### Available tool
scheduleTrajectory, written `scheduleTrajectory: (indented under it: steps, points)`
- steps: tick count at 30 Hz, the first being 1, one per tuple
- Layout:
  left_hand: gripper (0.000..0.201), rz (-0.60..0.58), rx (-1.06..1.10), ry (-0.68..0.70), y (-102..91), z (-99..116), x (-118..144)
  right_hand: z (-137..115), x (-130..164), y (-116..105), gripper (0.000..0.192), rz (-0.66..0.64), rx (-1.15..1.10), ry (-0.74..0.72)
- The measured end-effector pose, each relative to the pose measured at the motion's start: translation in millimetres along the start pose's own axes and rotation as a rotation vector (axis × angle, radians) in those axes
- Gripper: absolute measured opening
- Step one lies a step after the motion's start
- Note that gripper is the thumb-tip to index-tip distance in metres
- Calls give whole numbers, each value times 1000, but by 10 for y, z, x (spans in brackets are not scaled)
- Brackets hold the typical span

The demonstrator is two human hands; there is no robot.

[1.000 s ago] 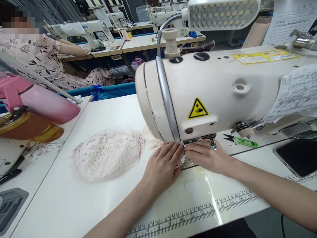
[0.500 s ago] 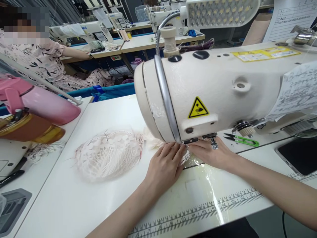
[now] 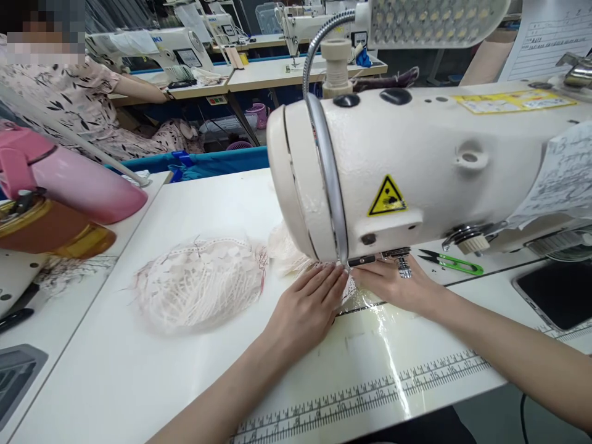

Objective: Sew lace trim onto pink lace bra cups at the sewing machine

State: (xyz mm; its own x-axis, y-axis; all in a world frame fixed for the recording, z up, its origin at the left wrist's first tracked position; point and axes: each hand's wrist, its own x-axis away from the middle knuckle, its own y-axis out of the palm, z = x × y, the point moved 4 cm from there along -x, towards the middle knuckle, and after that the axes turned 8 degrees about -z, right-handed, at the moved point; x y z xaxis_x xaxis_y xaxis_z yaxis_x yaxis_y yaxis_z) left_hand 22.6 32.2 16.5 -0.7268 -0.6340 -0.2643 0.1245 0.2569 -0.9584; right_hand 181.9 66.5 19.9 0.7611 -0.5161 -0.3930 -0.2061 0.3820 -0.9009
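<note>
My left hand lies beside the needle area of a white sewing machine, its fingers bent and close together on a small piece of white lace fabric. Under the machine head, my right hand pinches the same lace from the other side; its fingertips are partly hidden. More pale lace spreads behind my left fingers. To the left, a rounded bundle of sheer white lace with reddish threads rests on the table. The needle itself is hidden by the machine head and my fingers.
Green thread snips and a black phone lie right of my right hand. A pink bottle and an amber container stand at left. A printed ruler follows the front edge. A co-worker sits beyond.
The view has shifted slightly, so the machine appears further right. Both hands stay at the lace under the machine head, with the left fingers drawn a little closer together.
</note>
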Motion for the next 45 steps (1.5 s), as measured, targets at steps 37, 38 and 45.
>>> scheduleTrajectory:
  steps: [37, 38, 45]
  points:
    - [36, 10, -106, -187, 39, 8, -2, -139, -54, -55, 39, 59, 33, -17]
    - [35, 9, -109, -189, 36, 16, -4, -131, -49, -58, 39, 49, 25, 3]
    - [35, -40, -186, -169, -1, 36, -49, -48, -6, -42, 39, -5, -28, 41]
